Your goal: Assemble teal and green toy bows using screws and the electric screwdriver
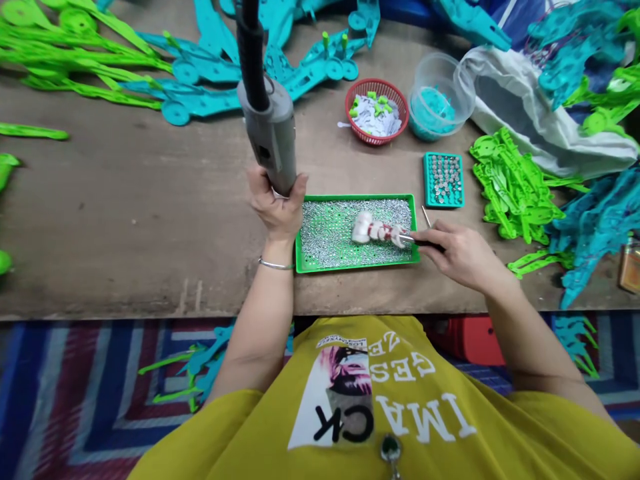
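Note:
My left hand (277, 210) is closed around the lower end of a grey electric screwdriver (273, 137), which hangs from a thick black cord. Just to its right lies a shallow green tray (357, 270) spread with small silvery screws (325, 233). In my right hand (457, 253) is the dark handle of a tool (380, 231) with a white, lumpy head marked by red bands. That head is over the right half of the tray, among the screws; its exact kind is unclear. A thin metal pin (426, 215) lies near my right fingers.
Behind the tray stand a teal block of metal pieces (444, 180), a red basket (377, 137) and a clear tub (435, 110). Green plastic parts (515, 187) and teal parts (595, 230) are heaped at right. More parts (200, 73) lie along the back, and a white sack (550, 137) sits behind the right heap.

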The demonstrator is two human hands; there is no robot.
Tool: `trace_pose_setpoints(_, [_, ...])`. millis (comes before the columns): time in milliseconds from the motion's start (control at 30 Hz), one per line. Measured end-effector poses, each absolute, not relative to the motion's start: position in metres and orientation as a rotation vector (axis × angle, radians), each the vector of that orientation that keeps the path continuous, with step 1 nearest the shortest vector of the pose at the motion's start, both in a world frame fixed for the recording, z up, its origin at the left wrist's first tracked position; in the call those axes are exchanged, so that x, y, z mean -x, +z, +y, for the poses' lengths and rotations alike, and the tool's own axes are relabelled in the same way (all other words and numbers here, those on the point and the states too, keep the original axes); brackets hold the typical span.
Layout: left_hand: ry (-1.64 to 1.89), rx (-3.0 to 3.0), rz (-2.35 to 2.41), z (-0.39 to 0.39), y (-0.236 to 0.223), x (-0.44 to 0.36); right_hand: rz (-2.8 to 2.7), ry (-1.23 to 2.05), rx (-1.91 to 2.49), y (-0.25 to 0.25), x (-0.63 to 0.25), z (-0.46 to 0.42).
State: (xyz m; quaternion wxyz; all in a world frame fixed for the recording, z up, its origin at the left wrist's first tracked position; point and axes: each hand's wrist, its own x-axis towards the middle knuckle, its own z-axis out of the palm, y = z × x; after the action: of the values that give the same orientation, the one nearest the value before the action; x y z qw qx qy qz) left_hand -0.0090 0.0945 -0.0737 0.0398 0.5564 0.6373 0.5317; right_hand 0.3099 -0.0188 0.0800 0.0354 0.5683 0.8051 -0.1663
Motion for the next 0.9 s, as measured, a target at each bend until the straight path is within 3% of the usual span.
trace_pose_setpoints(267, [1.646,-1.709,1.931,0.095,-0.071,0.006,2.403,-0.27,-1.693,0.116,-0.359,-0.049])
trace_pose_setpoints(700, [1.629,-1.669,1.8,0.094,-0.07,0.008,2.543,-0.595,-1.412,0.078,-0.235,0.006])
trace_pose_setpoints(900, [1.594,-1.663,1.808,0.095,-0.069,0.009,2.519,-0.671,-1.395,0.083,-0.256,0.01])
